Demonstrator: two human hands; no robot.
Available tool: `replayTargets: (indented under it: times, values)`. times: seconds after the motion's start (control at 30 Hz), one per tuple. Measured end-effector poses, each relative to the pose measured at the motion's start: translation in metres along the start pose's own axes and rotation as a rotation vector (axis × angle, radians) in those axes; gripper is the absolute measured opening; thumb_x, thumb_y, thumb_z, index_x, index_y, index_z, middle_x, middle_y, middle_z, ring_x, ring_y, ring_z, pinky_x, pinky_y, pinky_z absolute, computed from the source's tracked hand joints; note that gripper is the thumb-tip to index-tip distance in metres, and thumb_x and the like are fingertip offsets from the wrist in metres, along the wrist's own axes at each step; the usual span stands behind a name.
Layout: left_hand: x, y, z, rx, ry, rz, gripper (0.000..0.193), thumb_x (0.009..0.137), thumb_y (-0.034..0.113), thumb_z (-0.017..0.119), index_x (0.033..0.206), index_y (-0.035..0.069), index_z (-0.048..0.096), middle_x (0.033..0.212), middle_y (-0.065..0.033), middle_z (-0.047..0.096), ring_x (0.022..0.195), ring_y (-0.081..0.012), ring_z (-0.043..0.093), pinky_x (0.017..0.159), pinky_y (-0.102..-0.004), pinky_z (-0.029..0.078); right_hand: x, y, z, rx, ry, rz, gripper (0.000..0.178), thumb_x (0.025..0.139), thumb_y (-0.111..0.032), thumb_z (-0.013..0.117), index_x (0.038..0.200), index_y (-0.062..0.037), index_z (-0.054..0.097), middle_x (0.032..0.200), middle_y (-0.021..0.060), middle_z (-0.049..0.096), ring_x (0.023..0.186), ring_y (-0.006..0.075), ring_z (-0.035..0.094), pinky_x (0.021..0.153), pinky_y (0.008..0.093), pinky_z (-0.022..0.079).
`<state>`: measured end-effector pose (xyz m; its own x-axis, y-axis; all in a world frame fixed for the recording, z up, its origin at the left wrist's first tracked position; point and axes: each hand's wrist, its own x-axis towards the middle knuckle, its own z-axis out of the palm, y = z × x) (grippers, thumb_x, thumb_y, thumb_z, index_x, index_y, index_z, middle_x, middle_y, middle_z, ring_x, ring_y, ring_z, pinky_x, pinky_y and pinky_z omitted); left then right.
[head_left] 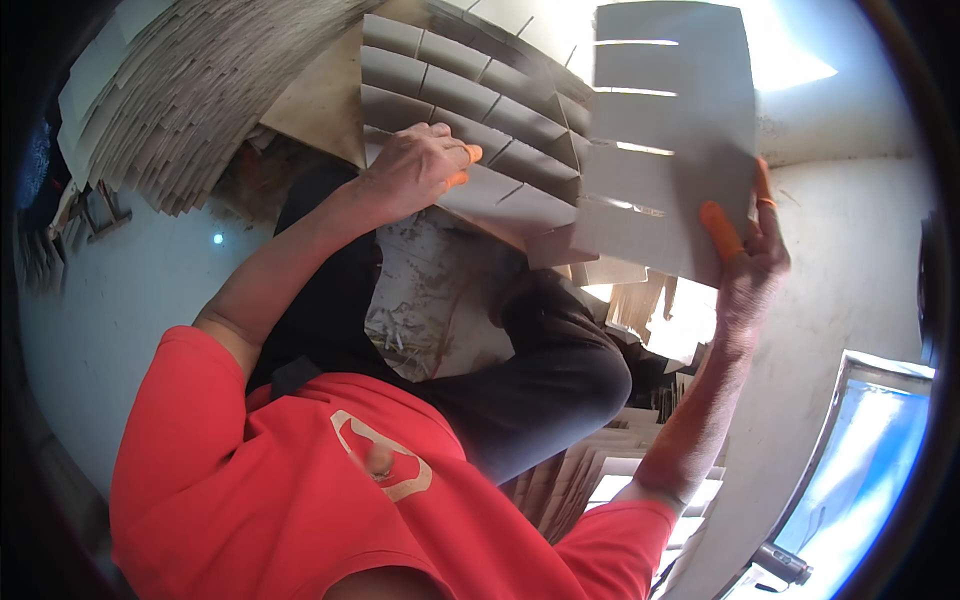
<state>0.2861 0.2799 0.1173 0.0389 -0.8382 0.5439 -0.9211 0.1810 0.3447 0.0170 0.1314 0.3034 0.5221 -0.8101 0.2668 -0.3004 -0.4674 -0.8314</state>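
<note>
At the top left, a big pile of thin cardboard strips (200, 95) leans in a long curve, next to a tan board (318, 105) that sits just beside the grey cardboard divider grid (490, 130). Under the grid are the person's bent legs in black pants (550, 390), with a pale, scuffed patch showing between them. More cardboard pieces (590, 455) stand near the right knee, partly hidden by the leg and the right arm. Low on the right are a bright blue panel (850, 480) in a pale frame and a small dark tube (785, 563). The slotted cardboard sheet (690, 130) is at the right end of the grid, blocking what is behind it. Both hands are well apart. The right hand (752, 235) reaches up and is clamped on the sheet's right edge, its orange-tipped thumb flat on the front. The left hand (428, 165) bends over the near side of the grid, knuckles up, with two orange-tipped fingers pointing right; I cannot tell if they pinch a strip.
</note>
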Motion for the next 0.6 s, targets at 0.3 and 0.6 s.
replayTargets:
  times: [0.3,0.6]
  values:
    - [-0.002,0.000,0.004,-0.046,0.089,0.076,0.017,0.066,0.001,0.067,0.083,0.001,0.067,0.072,-0.0063,0.066,0.065,-0.0216,0.057,0.059,-0.0340,0.048,0.016,0.005,0.058,0.077,-0.133,-0.059,0.064,0.081,0.012,0.064,0.140,-0.0022,0.043,0.141,0.0095,0.048,0.119,0.0154,0.053,0.098,0.0295,0.048]
    - [0.000,0.002,0.001,-0.083,0.116,0.049,0.018,0.064,-0.002,0.066,0.081,0.001,0.067,0.069,-0.0072,0.064,0.063,-0.0232,0.056,0.059,-0.0351,0.048,0.024,0.018,0.081,-0.211,-0.265,-0.141,0.067,0.081,0.009,0.067,0.142,-0.0029,0.042,0.127,0.0116,0.060,0.108,0.0131,0.059,0.091,0.0255,0.050]
